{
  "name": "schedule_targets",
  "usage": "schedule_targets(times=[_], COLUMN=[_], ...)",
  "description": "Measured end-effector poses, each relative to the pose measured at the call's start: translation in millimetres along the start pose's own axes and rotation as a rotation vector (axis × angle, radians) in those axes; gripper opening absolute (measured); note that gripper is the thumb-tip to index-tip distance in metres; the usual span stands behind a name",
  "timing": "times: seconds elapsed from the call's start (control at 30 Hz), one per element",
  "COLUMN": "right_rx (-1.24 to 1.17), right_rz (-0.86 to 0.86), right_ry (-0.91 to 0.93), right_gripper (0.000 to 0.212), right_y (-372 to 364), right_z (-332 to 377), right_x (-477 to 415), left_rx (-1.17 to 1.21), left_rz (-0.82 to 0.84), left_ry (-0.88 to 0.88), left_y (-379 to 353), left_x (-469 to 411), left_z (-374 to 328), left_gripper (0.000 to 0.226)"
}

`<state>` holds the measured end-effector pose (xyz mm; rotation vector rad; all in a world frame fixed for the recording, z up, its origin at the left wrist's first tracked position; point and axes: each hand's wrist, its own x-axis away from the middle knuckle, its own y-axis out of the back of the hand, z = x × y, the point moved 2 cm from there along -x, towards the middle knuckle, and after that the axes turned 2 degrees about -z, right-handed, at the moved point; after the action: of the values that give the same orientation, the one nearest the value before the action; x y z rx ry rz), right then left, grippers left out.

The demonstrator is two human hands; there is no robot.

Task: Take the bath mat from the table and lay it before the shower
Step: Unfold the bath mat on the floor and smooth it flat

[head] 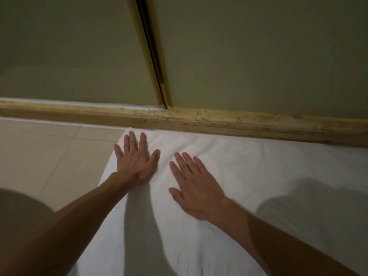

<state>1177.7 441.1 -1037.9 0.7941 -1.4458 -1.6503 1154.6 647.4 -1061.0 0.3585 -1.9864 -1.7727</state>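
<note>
Seeing white bath mat [239, 176] spread on the tiled floor [49, 156], far edge butted against the worn tan curb [219, 121] under the shower panels [258, 56]. Got left hand [135, 158] flat near mat's far left corner, fingers straight and splayed, gripping nothing. Same for right hand [193, 186] just beside it, palm down on the fabric. Can't see mat's right and near edges, cut off by frame; probably lightly wrinkled between the hands.

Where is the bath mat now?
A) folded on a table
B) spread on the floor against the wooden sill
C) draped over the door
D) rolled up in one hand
B: the bath mat lies spread along the wooden sill, with the left hand and right hand laid flat on it.
</note>
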Motion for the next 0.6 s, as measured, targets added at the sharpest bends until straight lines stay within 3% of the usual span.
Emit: schedule_targets(times=[0.2,0.3,0.43,0.6], right_rx=[0.0,-0.006,-0.032,-0.005], right_rz=[0.039,0.08,0.104,0.134], right_ry=[-0.062,-0.051,-0.018,0.016], right_gripper=[0.065,0.066,0.066,0.066], right_y=[4,10,19,22], right_z=[7,12,20,29], right_x=[15,30,53,86], left_rx=[-0.001,0.034,0.087,0.145], left_rz=[0.098,0.071,0.018,0.016], left_ry=[0.029,0.027,-0.067,-0.039], left_y=[4,8,9,11], left_x=[-7,2,41,110], left_z=[1,0,-9,-23], left_gripper=[0.078,0.079,0.083,0.077])
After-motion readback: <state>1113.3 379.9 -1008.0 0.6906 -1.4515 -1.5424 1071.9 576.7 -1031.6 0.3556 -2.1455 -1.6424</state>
